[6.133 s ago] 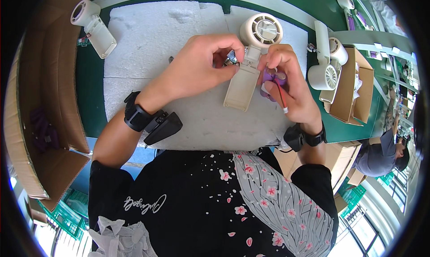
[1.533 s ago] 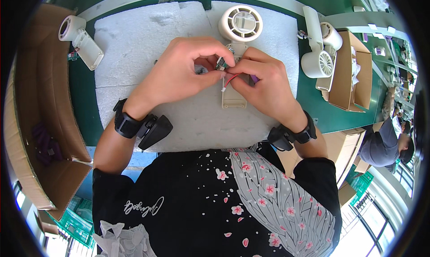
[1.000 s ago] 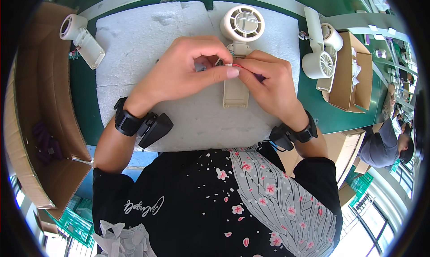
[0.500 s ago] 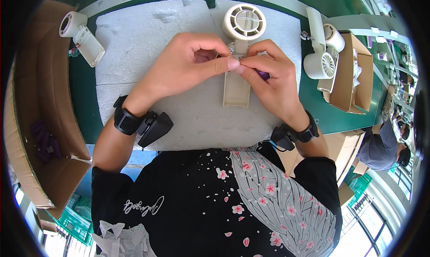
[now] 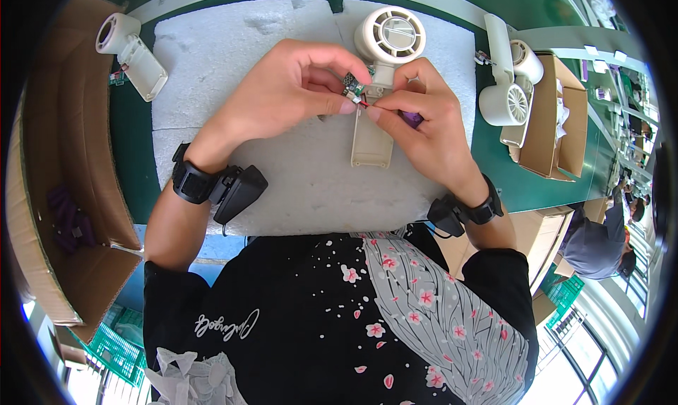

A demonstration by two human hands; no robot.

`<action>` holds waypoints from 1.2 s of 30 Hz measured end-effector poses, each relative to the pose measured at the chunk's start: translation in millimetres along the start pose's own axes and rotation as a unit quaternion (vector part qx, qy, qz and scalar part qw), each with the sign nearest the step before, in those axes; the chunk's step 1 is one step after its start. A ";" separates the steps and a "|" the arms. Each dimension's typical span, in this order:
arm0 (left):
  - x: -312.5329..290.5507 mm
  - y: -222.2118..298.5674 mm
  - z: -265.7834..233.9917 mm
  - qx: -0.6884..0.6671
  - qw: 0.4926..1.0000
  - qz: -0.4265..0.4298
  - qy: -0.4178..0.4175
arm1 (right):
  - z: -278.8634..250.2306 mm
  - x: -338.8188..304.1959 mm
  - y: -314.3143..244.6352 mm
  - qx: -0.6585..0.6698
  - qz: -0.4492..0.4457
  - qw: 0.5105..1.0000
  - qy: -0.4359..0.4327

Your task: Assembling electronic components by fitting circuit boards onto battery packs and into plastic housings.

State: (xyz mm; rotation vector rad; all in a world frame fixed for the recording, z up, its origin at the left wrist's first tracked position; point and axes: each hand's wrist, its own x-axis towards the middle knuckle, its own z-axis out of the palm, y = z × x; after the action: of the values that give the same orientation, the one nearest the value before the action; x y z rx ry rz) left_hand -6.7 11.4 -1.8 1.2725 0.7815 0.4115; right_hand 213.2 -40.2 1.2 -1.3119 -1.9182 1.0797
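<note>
A small green circuit board point(image 5: 351, 85) is pinched between the thumb and index finger of my left hand point(image 5: 279, 91). Thin red wires point(image 5: 364, 103) run from its white plug to the fingertips of my right hand point(image 5: 432, 119), which are closed on them. A purple battery cell point(image 5: 412, 119) shows under the right fingers; how it is held is hidden. Beneath both hands lies a cream handheld fan body point(image 5: 372, 147), its round slotted head point(image 5: 390, 35) pointing away from me and its open handle toward me.
White foam sheet point(image 5: 212, 80) covers part of the green table point(image 5: 131, 137). Another fan body point(image 5: 141, 64) lies left, several fan parts point(image 5: 504, 103) right, beside a small cardboard box point(image 5: 540, 133). The large left carton point(image 5: 99, 144) contains purple cells point(image 5: 69, 221). Someone point(image 5: 597, 242) is far right.
My left hand has tilted and drawn slightly back, bringing the circuit board and red wires into view between the hands. The fan body has shifted a little, its head turning slightly right.
</note>
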 end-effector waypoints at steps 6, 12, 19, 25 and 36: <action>0.6 -1.7 3.0 -0.020 1.000 0.023 0.004 | -0.5 0.1 -0.2 0.000 0.003 1.000 0.003; -0.7 -2.0 4.1 -0.003 0.999 0.039 0.022 | -0.8 0.7 0.7 0.022 0.016 1.000 0.001; -0.1 -1.8 7.4 0.049 0.995 0.080 0.041 | -3.1 0.6 0.8 0.021 0.004 1.000 -0.003; 2.4 -5.0 5.9 0.067 0.992 0.103 0.042 | -2.9 1.4 2.3 0.031 0.004 1.000 0.003; 6.4 -5.3 13.5 0.029 0.991 0.114 0.063 | -6.1 1.1 6.8 0.031 0.003 1.000 0.003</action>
State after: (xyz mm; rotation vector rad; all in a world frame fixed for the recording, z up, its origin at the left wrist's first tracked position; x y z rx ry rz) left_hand 6.7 4.9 -7.5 1.4067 0.7595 0.6628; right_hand 221.0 -36.0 -1.5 -1.2862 -1.8620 1.1271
